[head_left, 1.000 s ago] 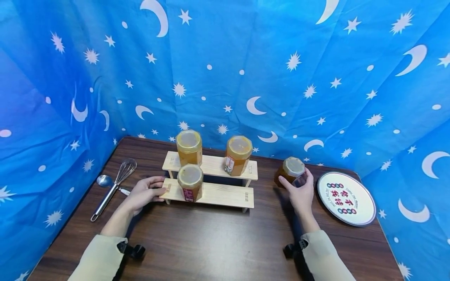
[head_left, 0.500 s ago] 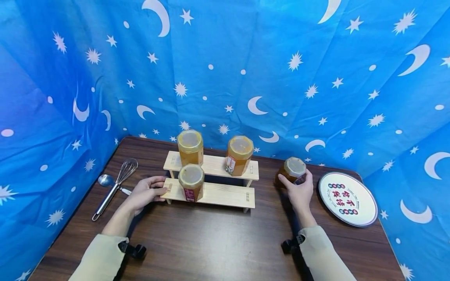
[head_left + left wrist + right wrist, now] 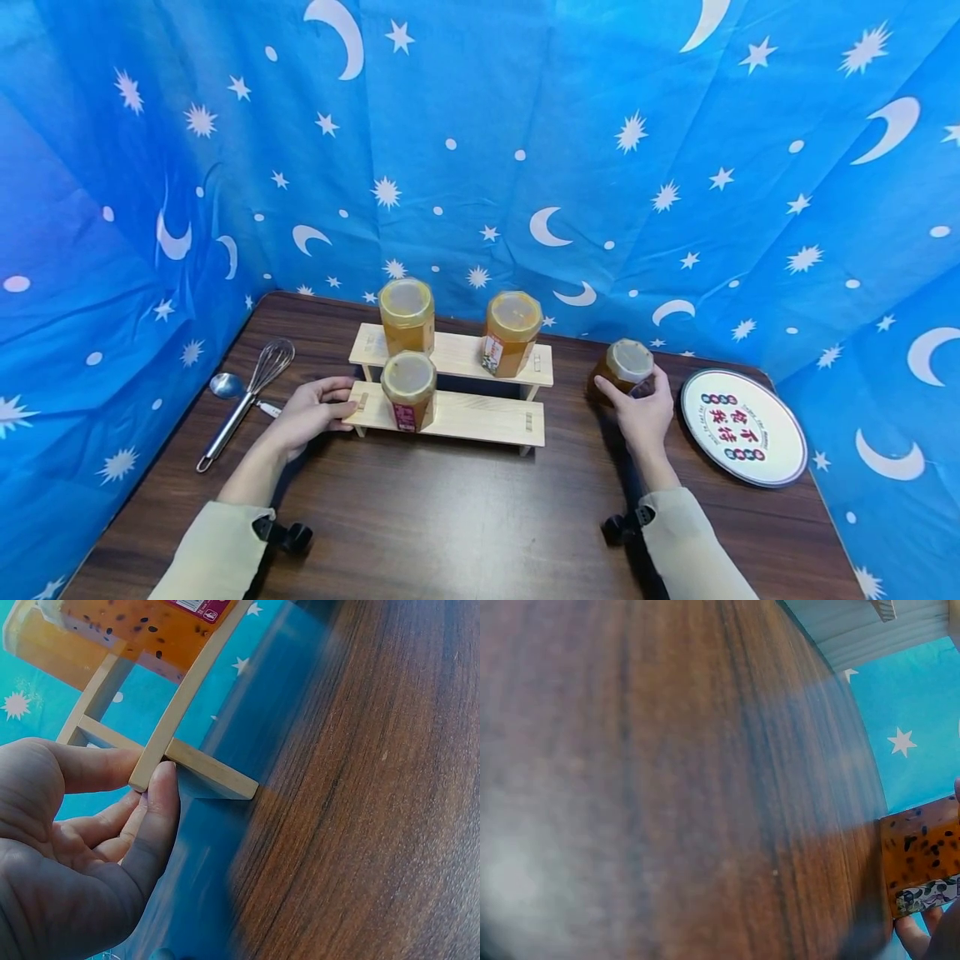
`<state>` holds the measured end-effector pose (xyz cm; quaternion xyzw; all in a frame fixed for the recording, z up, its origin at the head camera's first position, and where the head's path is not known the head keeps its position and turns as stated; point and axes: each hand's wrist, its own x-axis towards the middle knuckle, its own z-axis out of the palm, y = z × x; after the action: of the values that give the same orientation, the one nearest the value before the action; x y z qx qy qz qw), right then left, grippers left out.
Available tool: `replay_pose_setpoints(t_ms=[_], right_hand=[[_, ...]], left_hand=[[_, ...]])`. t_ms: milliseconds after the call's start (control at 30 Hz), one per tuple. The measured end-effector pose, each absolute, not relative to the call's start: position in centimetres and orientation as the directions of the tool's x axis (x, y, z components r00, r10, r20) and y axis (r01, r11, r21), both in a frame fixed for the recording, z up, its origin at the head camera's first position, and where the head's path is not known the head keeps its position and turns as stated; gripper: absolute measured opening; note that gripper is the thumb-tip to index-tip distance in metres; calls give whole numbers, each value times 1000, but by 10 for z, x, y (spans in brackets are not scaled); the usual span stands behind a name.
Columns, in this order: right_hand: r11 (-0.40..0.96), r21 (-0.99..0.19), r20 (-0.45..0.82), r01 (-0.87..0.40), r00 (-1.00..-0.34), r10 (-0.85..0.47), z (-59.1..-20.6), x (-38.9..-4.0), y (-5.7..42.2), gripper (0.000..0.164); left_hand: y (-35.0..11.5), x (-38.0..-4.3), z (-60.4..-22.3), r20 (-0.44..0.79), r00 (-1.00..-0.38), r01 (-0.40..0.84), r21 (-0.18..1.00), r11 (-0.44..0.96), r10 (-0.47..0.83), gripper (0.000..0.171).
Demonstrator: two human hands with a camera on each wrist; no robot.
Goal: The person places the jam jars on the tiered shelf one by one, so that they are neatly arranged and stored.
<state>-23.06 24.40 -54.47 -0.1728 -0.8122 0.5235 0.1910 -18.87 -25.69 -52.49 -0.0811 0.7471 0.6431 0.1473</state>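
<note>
My left hand (image 3: 306,415) pinches the left end of the lower step of a two-tier wooden rack (image 3: 480,413); in the left wrist view, thumb and forefinger clasp the edge of its board (image 3: 169,724). On that step, toward the left, stands a jar (image 3: 409,390) with a red label and dark seeds inside. The upper step bears two amber jars, one at the left (image 3: 407,317) and one at the right (image 3: 512,333). Right of the rack, my right hand (image 3: 642,410) grips a darker jar (image 3: 627,371) that stands on the table. The right wrist view shows its seedy orange side (image 3: 922,844).
A whisk (image 3: 251,392) and a spoon (image 3: 227,385) lie at the table's left, with a white handle (image 3: 267,408) by my left hand. A round white plate (image 3: 738,425) with printed characters lies at the right. Blue star-patterned cloth (image 3: 480,125) surrounds the back and sides.
Hardly anything differs. The head view shifts very slightly; both hands keep their holds, and the rack and jars stay in place.
</note>
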Motion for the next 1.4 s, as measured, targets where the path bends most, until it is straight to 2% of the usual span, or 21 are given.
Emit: replay_pose_setpoints(t_ms=[567, 833, 1400], right_hand=[[410, -911, 124, 52, -912, 392, -528, -193, 241, 86], [479, -877, 164, 15, -930, 329, -513, -176, 232, 82], [486, -871, 198, -73, -958, 210, -502, -162, 205, 86]], left_hand=[[-258, -189, -527, -314, -946, -301, 942, 149, 76, 57], [-257, -189, -527, -307, -948, -293, 944, 151, 84, 57], [-258, -189, -527, -325, -943, -312, 938, 151, 73, 56]])
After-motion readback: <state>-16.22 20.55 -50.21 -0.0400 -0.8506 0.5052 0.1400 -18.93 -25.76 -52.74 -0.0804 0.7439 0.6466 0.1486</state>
